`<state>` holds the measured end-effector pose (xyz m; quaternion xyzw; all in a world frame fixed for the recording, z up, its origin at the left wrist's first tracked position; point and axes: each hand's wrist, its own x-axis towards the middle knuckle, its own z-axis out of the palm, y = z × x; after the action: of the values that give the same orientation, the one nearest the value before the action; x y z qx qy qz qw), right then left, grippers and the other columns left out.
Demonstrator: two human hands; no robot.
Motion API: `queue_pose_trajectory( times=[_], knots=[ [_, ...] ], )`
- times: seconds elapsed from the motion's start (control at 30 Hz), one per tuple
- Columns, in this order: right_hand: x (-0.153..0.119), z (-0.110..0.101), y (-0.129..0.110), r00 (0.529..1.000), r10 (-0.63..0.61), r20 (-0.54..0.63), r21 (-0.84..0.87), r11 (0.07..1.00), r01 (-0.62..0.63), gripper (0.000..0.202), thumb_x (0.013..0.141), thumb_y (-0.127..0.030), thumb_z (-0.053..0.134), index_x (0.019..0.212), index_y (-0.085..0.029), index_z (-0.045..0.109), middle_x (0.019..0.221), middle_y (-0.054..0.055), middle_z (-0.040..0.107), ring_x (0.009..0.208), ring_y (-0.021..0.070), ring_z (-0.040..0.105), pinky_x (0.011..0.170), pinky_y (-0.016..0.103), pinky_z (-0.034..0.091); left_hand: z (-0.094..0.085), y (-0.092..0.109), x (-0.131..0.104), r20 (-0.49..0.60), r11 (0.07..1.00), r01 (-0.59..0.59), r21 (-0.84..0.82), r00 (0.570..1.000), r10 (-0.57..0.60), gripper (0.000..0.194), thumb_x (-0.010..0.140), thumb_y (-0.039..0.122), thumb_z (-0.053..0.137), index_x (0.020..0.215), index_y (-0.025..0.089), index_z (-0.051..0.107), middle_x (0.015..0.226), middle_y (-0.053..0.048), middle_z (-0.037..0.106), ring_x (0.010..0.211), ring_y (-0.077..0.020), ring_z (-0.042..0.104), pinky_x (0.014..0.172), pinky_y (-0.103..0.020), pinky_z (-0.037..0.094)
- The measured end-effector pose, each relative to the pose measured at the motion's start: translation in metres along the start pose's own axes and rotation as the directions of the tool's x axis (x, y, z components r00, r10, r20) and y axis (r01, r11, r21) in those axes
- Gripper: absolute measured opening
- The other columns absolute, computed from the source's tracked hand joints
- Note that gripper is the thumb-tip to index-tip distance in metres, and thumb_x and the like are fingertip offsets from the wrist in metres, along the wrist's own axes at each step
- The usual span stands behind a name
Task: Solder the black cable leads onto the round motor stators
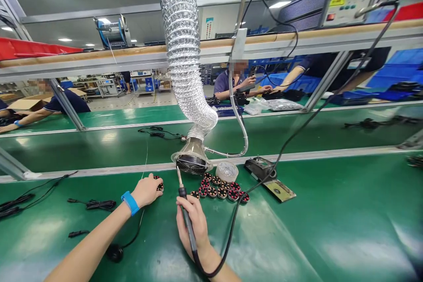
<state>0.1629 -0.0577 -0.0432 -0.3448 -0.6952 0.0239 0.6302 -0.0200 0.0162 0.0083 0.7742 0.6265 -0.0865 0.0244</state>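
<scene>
My right hand (197,224) is closed around a soldering iron (182,192). The iron's tip points up, close to the front of the fume extractor hood (192,158). At left, my left hand (146,191) wears a blue wristband (130,203) and grips a small round part, black with coloured dots (160,184), at the green mat. A thin solder wire (146,154) hangs down beside that hand. Several similar round parts with red or gold dots (222,193) lie grouped right of the iron, in front of a clear tape roll (227,171).
An iron stand (261,168) with a yellowish sponge tray (280,191) sits right of centre. Black cables (101,205) lie at left. A silver duct (181,44) hangs overhead. The shelf carries a wire spool (114,31) and a soldering station (350,2). Several people work beyond.
</scene>
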Motion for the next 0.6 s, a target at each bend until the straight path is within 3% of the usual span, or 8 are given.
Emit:
queue_pose_trajectory(
  times=[0.17,0.37,0.5,0.6],
  knots=[
    [0.002,0.001,-0.002,1.0,-0.01,-0.012,-0.001,1.0,0.01,0.038,0.088,0.0,0.05,0.12,-0.02,0.058,0.1,0.008,0.061,0.087,0.0163,0.065,0.077,0.029,0.058,0.002,-0.015,0.018,-0.053,0.999,-0.006,-0.036,0.999,0.004,0.035,0.087,0.039,0.058,0.12,0.027,0.064,0.108,-0.012,0.062,0.093,-0.0293,0.068,0.081,-0.039,0.052],
    [0.002,0.002,-0.001,0.999,-0.025,-0.039,-0.008,1.0,0.024,0.039,0.088,0.0,0.049,0.12,-0.02,0.058,0.1,0.009,0.061,0.087,0.0162,0.066,0.075,0.028,0.058,-0.021,-0.033,0.082,-0.12,0.996,0.079,-0.036,0.989,-0.083,0.041,0.09,0.043,0.053,0.127,0.028,0.061,0.114,-0.015,0.059,0.097,-0.0305,0.067,0.083,-0.04,0.051],
    [0.0,0.002,0.002,0.999,-0.023,-0.031,-0.007,1.0,0.022,0.04,0.088,0.0,0.049,0.121,-0.02,0.058,0.1,0.009,0.061,0.085,0.0159,0.066,0.074,0.028,0.058,-0.035,-0.028,0.13,-0.139,0.993,0.107,-0.054,0.984,-0.113,0.046,0.091,0.045,0.049,0.133,0.027,0.057,0.12,-0.017,0.058,0.098,-0.0308,0.067,0.082,-0.039,0.052],
    [0.0,0.002,0.003,0.999,-0.043,-0.025,-0.02,0.999,0.042,0.039,0.089,0.0,0.048,0.122,-0.019,0.058,0.1,0.009,0.061,0.085,0.0158,0.066,0.074,0.028,0.058,-0.034,-0.015,0.156,-0.148,0.992,0.105,-0.069,0.982,-0.115,0.045,0.093,0.042,0.047,0.134,0.026,0.056,0.125,-0.018,0.057,0.1,-0.031,0.067,0.083,-0.039,0.052]
  ],
)
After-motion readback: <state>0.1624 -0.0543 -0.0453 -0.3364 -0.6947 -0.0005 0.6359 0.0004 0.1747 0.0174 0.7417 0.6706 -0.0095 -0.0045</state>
